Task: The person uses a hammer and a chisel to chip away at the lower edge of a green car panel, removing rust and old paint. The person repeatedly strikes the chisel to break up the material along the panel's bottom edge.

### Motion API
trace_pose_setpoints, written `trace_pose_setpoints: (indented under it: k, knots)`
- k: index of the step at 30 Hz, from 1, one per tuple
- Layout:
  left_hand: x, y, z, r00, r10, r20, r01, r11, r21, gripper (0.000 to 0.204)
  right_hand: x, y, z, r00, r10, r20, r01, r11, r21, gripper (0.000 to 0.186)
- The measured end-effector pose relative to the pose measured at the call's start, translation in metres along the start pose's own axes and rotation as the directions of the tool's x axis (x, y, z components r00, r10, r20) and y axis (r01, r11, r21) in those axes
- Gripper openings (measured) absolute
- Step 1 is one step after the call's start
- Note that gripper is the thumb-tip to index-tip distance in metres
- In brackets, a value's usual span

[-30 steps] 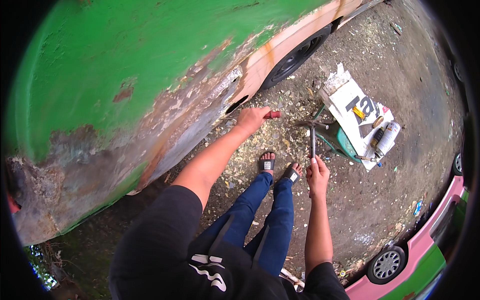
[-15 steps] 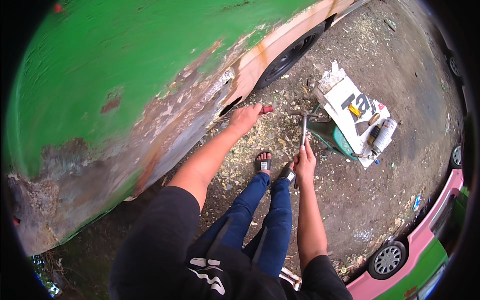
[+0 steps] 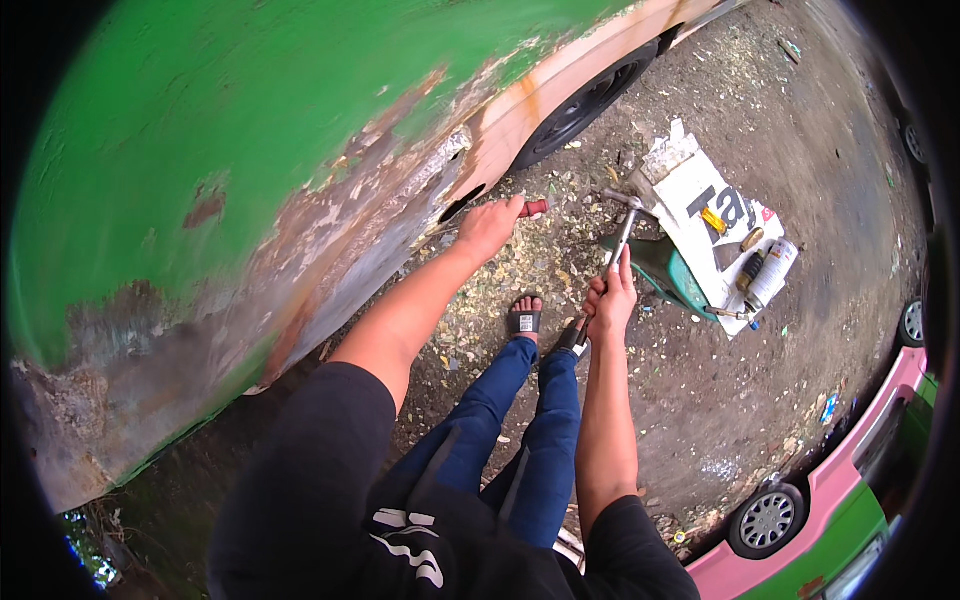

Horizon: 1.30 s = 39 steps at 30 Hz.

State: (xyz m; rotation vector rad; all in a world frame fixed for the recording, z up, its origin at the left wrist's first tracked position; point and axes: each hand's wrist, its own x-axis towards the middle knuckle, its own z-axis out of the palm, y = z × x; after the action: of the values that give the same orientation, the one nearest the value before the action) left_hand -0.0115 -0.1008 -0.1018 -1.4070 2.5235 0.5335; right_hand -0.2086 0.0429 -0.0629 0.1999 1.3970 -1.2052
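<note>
My left hand (image 3: pixel 485 228) is closed on a red-handled tool (image 3: pixel 533 208) beside the rusted lower edge of a green vehicle panel (image 3: pixel 240 120), near a dark slot (image 3: pixel 462 203) in the metal; the tool's working end is hidden behind my hand. My right hand (image 3: pixel 611 298) grips a hammer (image 3: pixel 623 235) by its long metal handle, with the head upward, short of the panel. Just beyond the hammer stands a green stool (image 3: pixel 680 282), topped by white printed board (image 3: pixel 690 180) carrying a spray can (image 3: pixel 770 272), a dark bottle (image 3: pixel 750 270) and small yellow (image 3: pixel 713 220) and tan (image 3: pixel 752 238) items.
The panel fills the upper left, with a black wheel (image 3: pixel 585 110) under its pale lower band. My sandalled feet (image 3: pixel 525 318) stand on dirt scattered with flakes (image 3: pixel 530 260). A pink and green car (image 3: pixel 830 485) sits along the lower right, with more wheels at the far right edge.
My right hand and the hammer have risen and tilted, the head now higher and nearer my left hand. My left hand has shifted slightly up and left, still holding the red-handled tool.
</note>
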Motion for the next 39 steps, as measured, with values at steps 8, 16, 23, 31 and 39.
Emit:
trace_pose_setpoints:
  k: [8,16,23,31,39]
  knots:
    - [0.008,0.001,-0.015,0.997,-0.077,-0.032,0.077,0.997,-0.003,0.013,0.016,-0.006,-0.001,0.998,-0.041,0.051,0.031,0.983,0.181,0.046]
    - [0.008,0.003,-0.009,0.997,-0.075,-0.036,0.075,0.997,0.005,0.012,0.020,-0.021,0.001,0.994,-0.042,0.102,0.036,0.998,0.056,0.048]
    - [0.002,-0.008,0.001,0.989,-0.131,-0.074,0.130,0.991,-0.009,0.012,0.012,-0.025,0.010,0.994,-0.041,0.101,0.030,0.993,0.115,0.047]
    - [0.005,0.001,-0.011,0.989,-0.089,-0.117,0.079,0.993,-0.086,0.015,0.012,-0.009,0.018,0.971,0.105,0.217,-0.057,0.975,-0.216,0.046]
    - [0.002,0.003,-0.014,0.981,-0.135,-0.138,0.127,0.990,-0.065,0.012,0.005,-0.008,0.013,0.961,0.172,0.216,-0.109,0.955,-0.276,0.047]
